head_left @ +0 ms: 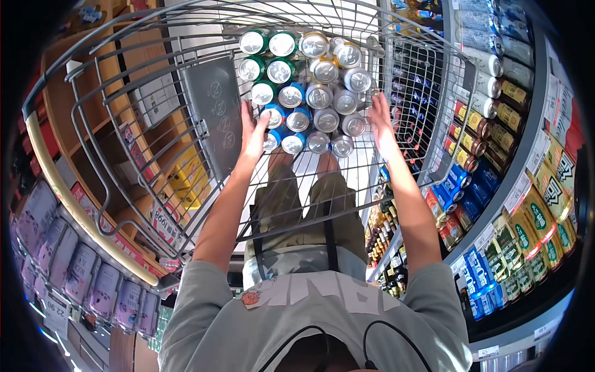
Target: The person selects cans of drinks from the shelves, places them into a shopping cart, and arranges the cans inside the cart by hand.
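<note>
Upright drink cans stand packed in rows inside the wire shopping cart [347, 208]. Green cans [282, 43] form the far left part, with blue cans [298, 119] nearer to me and silver-topped cans [326, 119] on the right. My left hand [253, 131] lies along the left side of the block, fingers stretched out and thumb by the edge of a blue can. On the opposite side my right hand [382, 121] is held open, fingers extended, slightly apart from the nearest silver-topped cans. Neither hand is wrapped round a can. The lower sides of most cans are hidden.
A grey plastic panel [214, 105] is on the cart's left side. Shelves of cans [483, 180] run close along the right. Wooden shelving [80, 118] and purple packages [77, 266] are at the left. My legs [310, 211] show below the cart wires.
</note>
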Available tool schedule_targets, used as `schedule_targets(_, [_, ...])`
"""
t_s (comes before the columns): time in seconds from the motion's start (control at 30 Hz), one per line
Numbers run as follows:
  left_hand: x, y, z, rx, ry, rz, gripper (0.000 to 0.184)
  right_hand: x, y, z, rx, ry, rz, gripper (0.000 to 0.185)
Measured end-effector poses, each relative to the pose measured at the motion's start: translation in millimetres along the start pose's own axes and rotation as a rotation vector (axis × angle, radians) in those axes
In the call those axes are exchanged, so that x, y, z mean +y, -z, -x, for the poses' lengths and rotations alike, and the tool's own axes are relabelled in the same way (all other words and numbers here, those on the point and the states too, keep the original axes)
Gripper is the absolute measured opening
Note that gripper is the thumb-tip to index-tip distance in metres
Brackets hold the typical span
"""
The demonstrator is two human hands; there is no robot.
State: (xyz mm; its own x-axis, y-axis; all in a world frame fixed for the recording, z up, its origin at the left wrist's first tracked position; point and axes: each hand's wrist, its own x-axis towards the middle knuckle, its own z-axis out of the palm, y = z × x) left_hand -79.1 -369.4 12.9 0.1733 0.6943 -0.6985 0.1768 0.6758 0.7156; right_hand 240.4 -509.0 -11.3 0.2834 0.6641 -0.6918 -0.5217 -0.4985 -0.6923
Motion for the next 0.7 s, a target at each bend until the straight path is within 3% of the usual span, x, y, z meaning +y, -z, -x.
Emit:
schedule_targets(0.07, [-2, -1, -18, 0.020, -0.119, -0.023, 0.097, -10, -10, -14, 0.029, 0.034, -0.005, 0.097])
schedule_targets(0.13, [8, -2, -29, 0.030, -0.191, -0.055, 0.093, -10, -26, -25, -0.042, 0.122, 0.361, 0.113])
schedule_targets(0.27, [15, -8, -38, 0.018, -0.218, -0.103, 0.087, -14, -44, -24, -0.105, 0.237, 0.366, 0.122])
schedule_targets(0.43, [4, -12, -40, 0.028, -0.200, -0.081, 0.081, -3, -44, -27, -0.092, 0.219, 0.342, 0.121])
schedule_targets(0.7, [-3, 0, -10, 0.011, -0.058, -0.348, 0.064, 4, -69, -9, -0.060, 0.246, 0.245, 0.106])
